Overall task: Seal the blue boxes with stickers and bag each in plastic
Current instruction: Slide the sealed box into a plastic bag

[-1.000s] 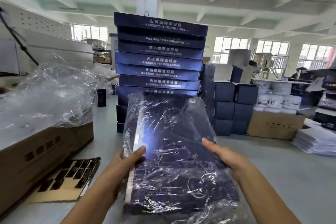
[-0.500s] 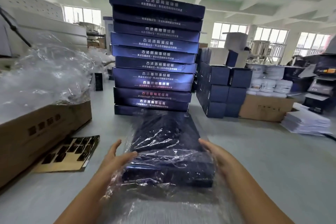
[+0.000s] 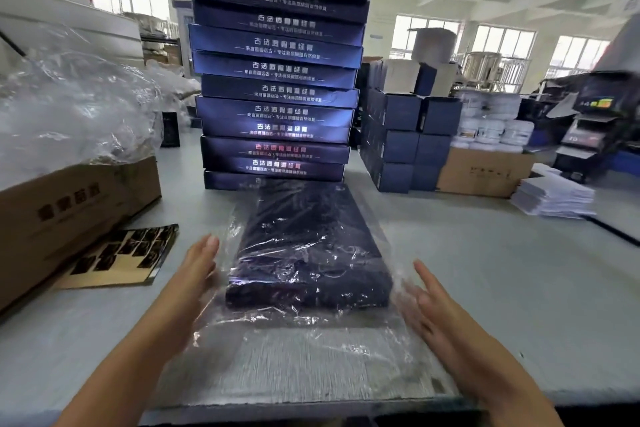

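A flat dark blue box [image 3: 308, 246] lies on the grey table [image 3: 485, 270] inside a clear plastic bag [image 3: 294, 357], whose loose open end trails toward the table's near edge. My left hand [image 3: 194, 274] is flat beside the bag's left side, fingers straight. Blurred, my right hand [image 3: 433, 308] hovers at the bag's right side with its fingers spread. Neither hand grips anything. Behind the box rises a tall stack of blue boxes [image 3: 277, 73] with white lettering.
A cardboard carton [image 3: 76, 204] stuffed with clear plastic bags stands at left, with a sticker sheet [image 3: 121, 256] leaning at its foot. Small dark blue cubes [image 3: 405, 135], a brown carton [image 3: 485, 170] with white jars and a paper pile [image 3: 554, 198] stand at back right.
The bagged box, held tilted up in both hands a second ago, has come down flat on the table. Both hands have let go and now rest at its sides.
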